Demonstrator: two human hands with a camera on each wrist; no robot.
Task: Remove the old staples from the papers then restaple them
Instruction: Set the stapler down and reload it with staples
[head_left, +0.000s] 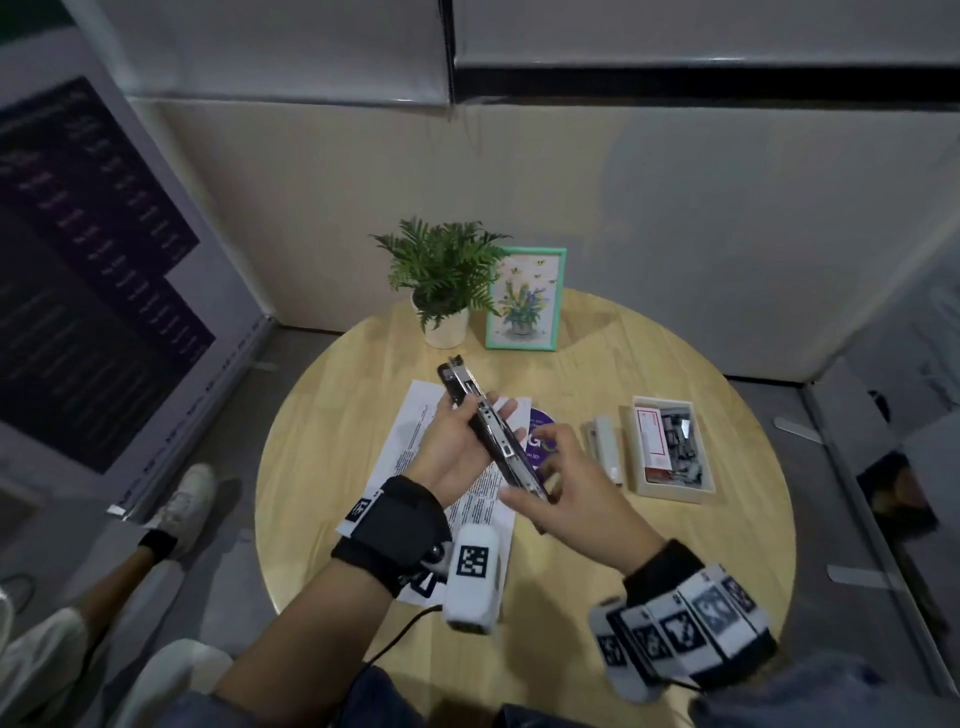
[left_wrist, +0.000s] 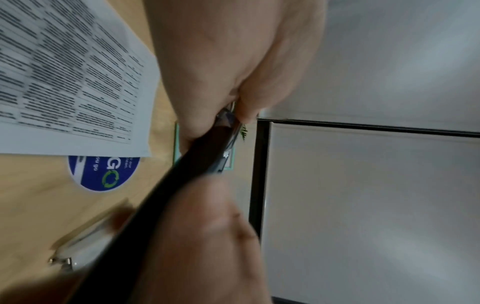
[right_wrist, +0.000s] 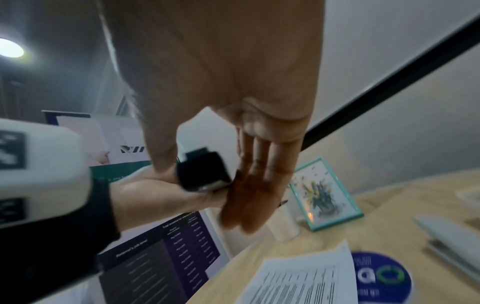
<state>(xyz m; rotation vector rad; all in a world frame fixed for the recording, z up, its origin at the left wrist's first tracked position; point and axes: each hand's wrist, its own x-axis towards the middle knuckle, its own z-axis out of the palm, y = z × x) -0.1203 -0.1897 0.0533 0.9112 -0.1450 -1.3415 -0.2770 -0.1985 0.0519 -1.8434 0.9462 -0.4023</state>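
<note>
A black stapler (head_left: 488, 426), swung open flat with its metal rail showing, is held above the table. My left hand (head_left: 447, 447) grips its middle from below, fingers curled round it. My right hand (head_left: 561, 483) pinches its near end (right_wrist: 205, 170) between the thumb and the nearly straight fingers (right_wrist: 249, 195). The printed papers (head_left: 415, 431) lie flat on the round wooden table (head_left: 675, 571) under both hands, and also show in the wrist views (left_wrist: 64, 82) (right_wrist: 298, 283). No staple in the papers can be made out.
A white stapler-like tool (head_left: 605, 447) lies right of the papers, beside a wooden box (head_left: 670, 452) of staple supplies. A blue round sticker (head_left: 540, 421) peeks from under the papers. A potted fern (head_left: 441, 280) and a green picture frame (head_left: 524, 299) stand at the back edge.
</note>
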